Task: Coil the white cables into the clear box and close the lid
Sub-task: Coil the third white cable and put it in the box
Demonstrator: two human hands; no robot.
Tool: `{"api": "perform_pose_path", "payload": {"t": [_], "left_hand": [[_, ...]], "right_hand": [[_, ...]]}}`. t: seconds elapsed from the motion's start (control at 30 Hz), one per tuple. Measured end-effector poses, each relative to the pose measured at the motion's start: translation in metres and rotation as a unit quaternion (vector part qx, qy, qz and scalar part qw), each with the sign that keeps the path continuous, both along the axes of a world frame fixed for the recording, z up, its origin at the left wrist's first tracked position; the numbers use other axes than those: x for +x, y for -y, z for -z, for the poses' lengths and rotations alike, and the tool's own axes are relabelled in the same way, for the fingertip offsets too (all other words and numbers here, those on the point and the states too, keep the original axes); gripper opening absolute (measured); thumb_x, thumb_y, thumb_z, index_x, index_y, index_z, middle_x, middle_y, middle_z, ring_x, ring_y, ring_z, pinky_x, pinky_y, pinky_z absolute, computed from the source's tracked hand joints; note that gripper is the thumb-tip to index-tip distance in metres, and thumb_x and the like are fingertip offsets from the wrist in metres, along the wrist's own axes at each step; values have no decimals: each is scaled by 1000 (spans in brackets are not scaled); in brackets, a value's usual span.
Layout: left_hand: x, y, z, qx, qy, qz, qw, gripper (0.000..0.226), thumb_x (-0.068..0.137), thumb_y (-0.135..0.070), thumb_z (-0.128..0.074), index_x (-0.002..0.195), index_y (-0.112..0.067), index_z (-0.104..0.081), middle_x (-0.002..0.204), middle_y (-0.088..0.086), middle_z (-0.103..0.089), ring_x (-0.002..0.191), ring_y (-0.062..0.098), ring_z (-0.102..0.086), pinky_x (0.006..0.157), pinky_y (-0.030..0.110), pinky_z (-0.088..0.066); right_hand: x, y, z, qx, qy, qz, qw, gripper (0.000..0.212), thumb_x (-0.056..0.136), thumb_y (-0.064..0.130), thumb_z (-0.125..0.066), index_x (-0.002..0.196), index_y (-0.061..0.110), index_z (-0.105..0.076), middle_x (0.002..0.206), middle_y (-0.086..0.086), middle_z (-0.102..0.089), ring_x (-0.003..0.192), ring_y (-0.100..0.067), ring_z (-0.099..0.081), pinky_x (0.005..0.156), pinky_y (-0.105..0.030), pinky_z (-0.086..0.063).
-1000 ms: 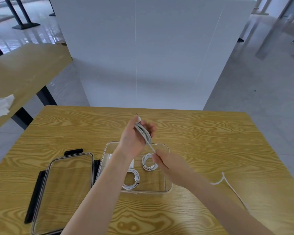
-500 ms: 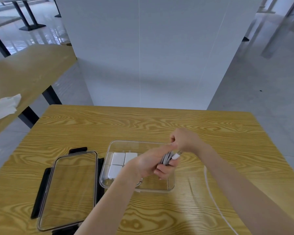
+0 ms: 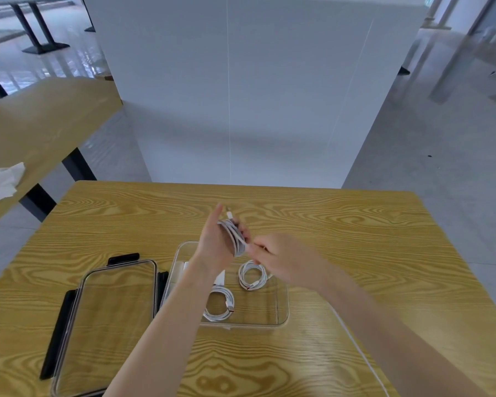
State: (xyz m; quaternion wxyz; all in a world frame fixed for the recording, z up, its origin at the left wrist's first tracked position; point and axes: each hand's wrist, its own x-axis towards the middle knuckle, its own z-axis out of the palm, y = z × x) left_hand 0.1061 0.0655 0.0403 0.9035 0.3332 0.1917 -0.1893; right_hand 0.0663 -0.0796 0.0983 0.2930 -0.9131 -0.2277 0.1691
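My left hand (image 3: 216,245) is raised over the far end of the clear box (image 3: 282,308), with a white cable (image 3: 235,236) wound around its fingers. My right hand (image 3: 281,259) pinches the same cable just right of that coil; its loose tail (image 3: 358,348) trails under my right forearm toward the near table edge. Two coiled white cables lie in the box, one (image 3: 252,275) at the middle and one (image 3: 219,306) nearer me. White adapters (image 3: 219,277) show partly behind my left forearm. The clear lid (image 3: 109,319) with black latches lies flat, left of the box.
The wooden table (image 3: 355,239) carries everything. A white partition (image 3: 241,96) stands behind its far edge. To the left is another wooden table (image 3: 40,118) with a crumpled white tissue (image 3: 2,181) on it. Grey floor lies to the right.
My left hand has risen from low over the box and turned upright with the coil. My right hand has come back from the far side of the coil to its near right.
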Motion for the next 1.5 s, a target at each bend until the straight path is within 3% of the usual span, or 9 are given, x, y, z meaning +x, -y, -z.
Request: {"api": "perform_pose_path", "payload": {"t": [0.2,0.43,0.67,0.77,0.87,1.03,1.23,1.37,1.5], "left_hand": [[-5,-3,-24,-116,75,-25,990,39,93,-37,-39,61,-15,-46,48,-4,-49,42,12,-51,48,19,-46],[-31,19,-40,-192,237,277,911,42,95,-39,-37,67,-13,-54,41,-7,-34,33,10,-31,38,20,-34],[-48,25,-30,92,237,457,852,50,84,-63,-41,55,-22,-46,35,-16,-36,27,-1,-28,33,8,-28],[-48,28,-16,230,155,436,856,56,85,-64,-31,57,-16,-40,36,-11,-31,31,4,-24,34,13,-21],[-42,24,2,239,94,378,889,68,84,-71,-20,57,-14,-44,43,-5,-33,34,7,-26,38,18,-21],[-22,20,3,157,63,214,962,77,84,-72,-16,56,-10,-52,48,2,-37,35,12,-31,42,21,-24],[-12,21,-10,148,50,87,984,35,90,-41,-48,72,-11,-47,58,0,-44,44,11,-46,44,19,-42],[-9,24,-14,31,80,21,996,32,94,-28,-39,66,-12,-41,63,3,-51,53,13,-53,60,25,-45],[-14,27,-23,-64,108,6,992,35,92,-29,-34,61,-16,-43,45,-5,-44,39,10,-45,52,23,-41]], "right_hand": [[-3,3,53,-20,-20,-47,998,44,99,41,-27,67,17,-43,62,2,-45,54,-13,-39,54,-25,-31],[26,6,60,-45,-163,-31,985,36,95,16,-42,60,18,-49,49,6,-48,49,-12,-41,58,-28,-39],[58,22,35,-129,-118,3,985,36,78,2,-53,45,15,-44,45,-4,-43,43,-14,-35,46,-25,-30],[61,27,9,-137,-43,32,989,39,77,19,-64,45,15,-43,43,3,-34,38,-12,-30,41,-23,-25],[55,30,-11,-122,-10,28,992,34,75,34,-71,57,11,-53,50,3,-37,45,-12,-31,46,-23,-25],[24,17,-15,-62,-7,13,998,35,92,33,-51,70,6,-56,54,1,-41,46,-12,-31,47,-22,-26],[-12,4,12,11,5,37,999,24,99,27,-35,88,12,-51,64,2,-51,53,-12,-43,50,-25,-32],[-17,7,25,23,37,40,998,31,100,28,-34,79,9,-49,58,5,-43,45,-6,-40,47,-20,-29],[-18,9,22,69,29,29,997,35,100,28,-35,82,4,-54,53,9,-39,43,1,-43,47,-16,-33]]}}
